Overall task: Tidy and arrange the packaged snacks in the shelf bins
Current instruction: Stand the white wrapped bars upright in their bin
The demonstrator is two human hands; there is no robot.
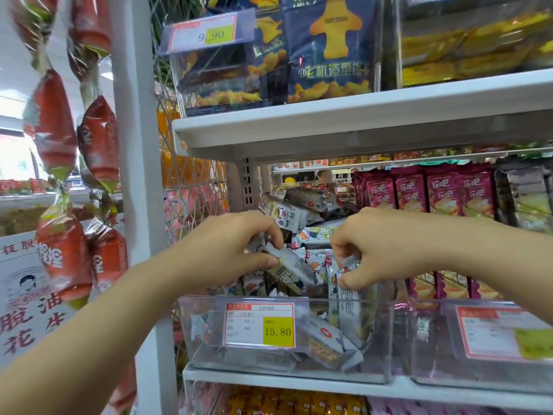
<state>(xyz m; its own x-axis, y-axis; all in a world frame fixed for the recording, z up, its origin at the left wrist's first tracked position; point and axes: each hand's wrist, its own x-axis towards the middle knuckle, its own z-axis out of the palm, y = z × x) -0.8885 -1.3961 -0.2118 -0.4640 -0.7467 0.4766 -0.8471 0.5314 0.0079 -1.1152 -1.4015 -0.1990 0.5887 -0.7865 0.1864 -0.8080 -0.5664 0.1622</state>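
Shelf: white shelf (299, 380), bottom centre, carries a clear bin (374, 339) with a price tag (259, 324) on its front.
Left hand (227, 247): mid-frame over the bin, thumb and curled fingers pinching a grey snack packet (294, 266).
Right hand (380, 247): just right, fingers curled, seemingly pinching a second packet (348, 263); blurred.
Behind: loose packets (299, 205) piled.

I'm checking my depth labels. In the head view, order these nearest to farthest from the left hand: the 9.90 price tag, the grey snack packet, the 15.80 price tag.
1. The grey snack packet: held by the left hand.
2. 15.80 price tag: just below, on the bin front.
3. 9.90 price tag: far above, at the upper shelf.
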